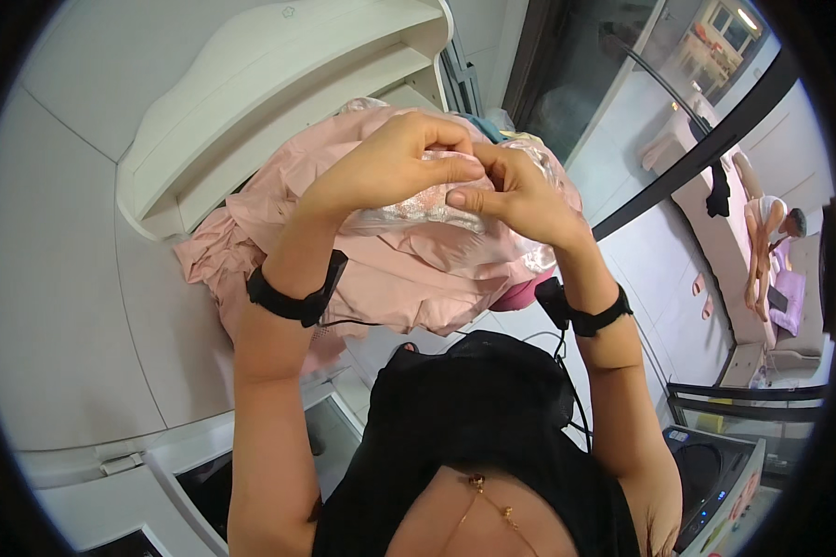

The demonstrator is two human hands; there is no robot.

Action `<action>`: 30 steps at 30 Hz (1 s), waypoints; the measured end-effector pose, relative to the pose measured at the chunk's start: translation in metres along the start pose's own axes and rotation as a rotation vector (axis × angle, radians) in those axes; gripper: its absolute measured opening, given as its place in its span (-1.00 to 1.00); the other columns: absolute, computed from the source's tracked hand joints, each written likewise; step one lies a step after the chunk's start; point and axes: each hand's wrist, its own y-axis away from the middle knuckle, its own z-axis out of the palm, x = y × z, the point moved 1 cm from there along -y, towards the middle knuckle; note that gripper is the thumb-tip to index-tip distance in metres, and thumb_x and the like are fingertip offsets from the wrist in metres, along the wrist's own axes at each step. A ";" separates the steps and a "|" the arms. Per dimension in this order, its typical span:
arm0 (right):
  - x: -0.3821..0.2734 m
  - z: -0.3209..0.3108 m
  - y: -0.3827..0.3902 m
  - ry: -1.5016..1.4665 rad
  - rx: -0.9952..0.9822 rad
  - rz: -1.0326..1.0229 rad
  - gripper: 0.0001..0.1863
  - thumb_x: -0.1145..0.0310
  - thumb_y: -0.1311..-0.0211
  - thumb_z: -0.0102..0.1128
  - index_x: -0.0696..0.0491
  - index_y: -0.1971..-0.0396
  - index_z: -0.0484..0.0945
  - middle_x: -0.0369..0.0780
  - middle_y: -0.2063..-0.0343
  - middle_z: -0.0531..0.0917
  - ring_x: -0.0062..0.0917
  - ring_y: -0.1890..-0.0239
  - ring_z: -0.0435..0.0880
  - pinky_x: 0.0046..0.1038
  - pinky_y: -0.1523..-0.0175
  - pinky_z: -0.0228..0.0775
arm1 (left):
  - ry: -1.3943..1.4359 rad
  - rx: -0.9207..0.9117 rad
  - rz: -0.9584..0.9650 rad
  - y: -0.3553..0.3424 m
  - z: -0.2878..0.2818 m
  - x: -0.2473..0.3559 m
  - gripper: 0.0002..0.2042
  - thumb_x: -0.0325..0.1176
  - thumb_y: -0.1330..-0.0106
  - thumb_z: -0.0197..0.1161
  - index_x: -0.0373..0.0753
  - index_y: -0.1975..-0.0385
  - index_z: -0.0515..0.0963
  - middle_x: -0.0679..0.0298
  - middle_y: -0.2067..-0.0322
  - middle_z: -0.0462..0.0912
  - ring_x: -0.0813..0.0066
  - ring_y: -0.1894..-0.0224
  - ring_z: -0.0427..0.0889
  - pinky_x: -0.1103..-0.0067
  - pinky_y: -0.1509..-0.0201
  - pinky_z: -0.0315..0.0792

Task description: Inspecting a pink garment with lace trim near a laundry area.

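Fabric [390, 288] is lying in a pink heap before the white shelf [293, 79], your left hand [390, 162] and right hand [525, 198] curving close together over it, probably to steady one section; whether either grip is pinching it, I can't tell. It's looking matte and creased around a glossy, patterned panel [413, 206].

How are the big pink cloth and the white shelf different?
The pink cloth is pink with shiny parts; the white shelf is plain white.
The pink cloth is wrinkled and bunched up; the white shelf has smooth, flat boards.
The pink cloth lies under the left hand and right hand; neither touches the white shelf.
Both are pale in colour.
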 end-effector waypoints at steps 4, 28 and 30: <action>0.020 -0.008 0.014 -0.241 0.100 0.205 -0.84 0.34 -0.05 0.14 0.13 0.52 0.47 -0.50 0.67 0.30 -0.85 0.61 0.16 -0.71 0.56 -0.01 | -0.060 -0.307 -0.268 0.014 -0.012 -0.004 -0.71 -0.18 0.01 0.21 -0.33 0.53 0.45 0.33 0.66 0.34 0.66 0.55 0.28 0.68 0.49 0.17; -0.036 -0.100 0.012 -0.312 0.512 -0.258 -0.86 0.35 -0.08 0.09 0.12 0.50 0.48 -0.43 0.60 0.44 -0.80 0.53 0.33 -0.76 0.40 0.13 | 0.033 0.071 -0.252 0.032 -0.120 0.007 -0.80 -0.26 0.00 0.24 -0.27 0.58 0.50 0.51 0.63 0.40 0.79 0.55 0.30 0.80 0.47 0.19; -0.025 -0.114 0.010 -0.303 0.527 -0.247 -0.86 0.35 -0.09 0.08 0.12 0.50 0.47 -0.43 0.60 0.44 -0.80 0.53 0.33 -0.76 0.40 0.13 | 0.186 0.088 -0.354 0.038 -0.133 -0.019 -0.81 -0.28 0.00 0.25 -0.28 0.49 0.53 0.49 0.58 0.44 0.77 0.48 0.35 0.78 0.37 0.23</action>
